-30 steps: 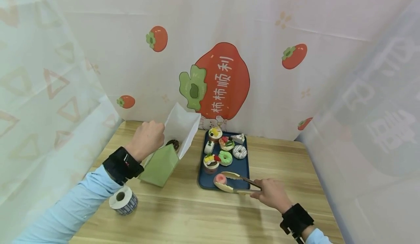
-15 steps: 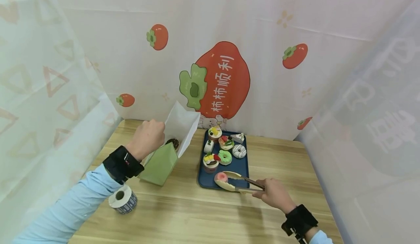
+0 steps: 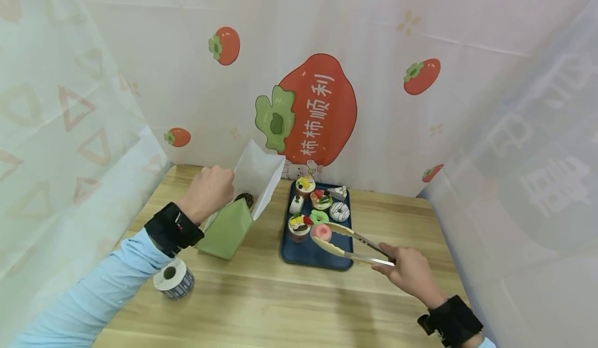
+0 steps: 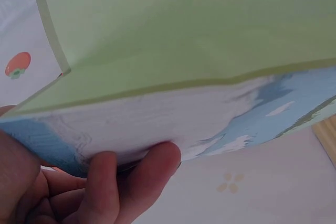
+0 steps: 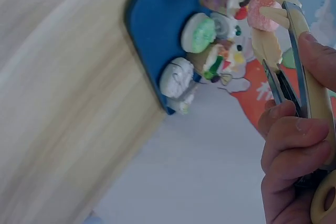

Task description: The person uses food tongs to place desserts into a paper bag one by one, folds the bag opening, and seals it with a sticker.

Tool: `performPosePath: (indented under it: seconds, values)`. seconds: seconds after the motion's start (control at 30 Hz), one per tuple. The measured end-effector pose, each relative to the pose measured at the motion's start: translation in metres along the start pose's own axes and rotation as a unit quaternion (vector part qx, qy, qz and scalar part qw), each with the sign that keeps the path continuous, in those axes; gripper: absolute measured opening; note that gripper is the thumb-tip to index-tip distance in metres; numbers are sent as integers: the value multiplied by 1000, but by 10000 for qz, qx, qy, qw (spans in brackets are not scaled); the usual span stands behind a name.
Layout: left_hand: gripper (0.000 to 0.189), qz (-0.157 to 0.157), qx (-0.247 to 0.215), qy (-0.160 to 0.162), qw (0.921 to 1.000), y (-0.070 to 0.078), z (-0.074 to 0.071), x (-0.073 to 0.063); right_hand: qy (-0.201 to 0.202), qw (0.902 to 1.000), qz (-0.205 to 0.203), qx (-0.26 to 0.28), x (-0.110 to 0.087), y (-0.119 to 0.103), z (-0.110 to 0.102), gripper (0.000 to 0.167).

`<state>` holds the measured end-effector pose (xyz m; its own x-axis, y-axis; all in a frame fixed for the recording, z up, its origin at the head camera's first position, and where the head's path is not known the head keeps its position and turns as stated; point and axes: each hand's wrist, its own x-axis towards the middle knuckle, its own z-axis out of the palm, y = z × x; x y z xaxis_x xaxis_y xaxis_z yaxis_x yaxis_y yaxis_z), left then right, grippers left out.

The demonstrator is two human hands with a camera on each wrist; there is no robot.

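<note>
Rising since earlier, pink donut (image 3: 322, 232) in tongs (image 3: 370, 259), above tray (image 3: 303, 254)

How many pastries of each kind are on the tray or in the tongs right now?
Doughnuts: 3 (pink doughnut in the tongs, green doughnut, striped white doughnut)
Fruit-topped cakes: 3 (front cake, middle cake, back cake)
Small white cake: 1
Cake slice: 1
Total: 8

Left hand (image 3: 209, 193): palm side hidden in head view. Just right of it, base of dark doughnut (image 3: 248, 199) hidden by bag (image 3: 226, 231); below it, print on roll (image 3: 179, 286) too small to read. Right hand (image 5: 296, 148) cut off by right-wrist view's edge.
</note>
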<state>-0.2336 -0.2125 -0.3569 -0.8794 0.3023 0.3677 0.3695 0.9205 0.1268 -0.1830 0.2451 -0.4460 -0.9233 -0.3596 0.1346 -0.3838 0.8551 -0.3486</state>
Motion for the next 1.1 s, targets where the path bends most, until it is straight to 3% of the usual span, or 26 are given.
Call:
performPosePath:
  seconds: [0.27,0.47,0.57,0.7,0.87,0.97,1.1]
  values:
    - [42,-35,-15,-6,10000,1,-1,-1,594,9965,-591,46,10,-15,-28,53]
    - [41,-72,-60,-49,9999,5,-2,-2,1226,9849,-1216,-154,24,-25,-54,51]
    - [40,-92,-2,-39,9999,5,-2,-2,1309,9807,-1452,-64,36,-33,-65,44]
    - [39,-62,34,0,10000,3,-3,-4,954,9811,-1679,123,60,-49,-76,31]
    - [38,-77,-11,-78,9999,2,-1,-4,293,9815,-1883,186,95,-77,-89,29]
    - [39,-65,18,-67,10000,3,0,-4,-133,9827,-1849,31,117,-101,-99,26]
    - [39,-75,40,-40,10000,6,1,-3,-514,9794,-1899,-448,146,-131,-107,37]
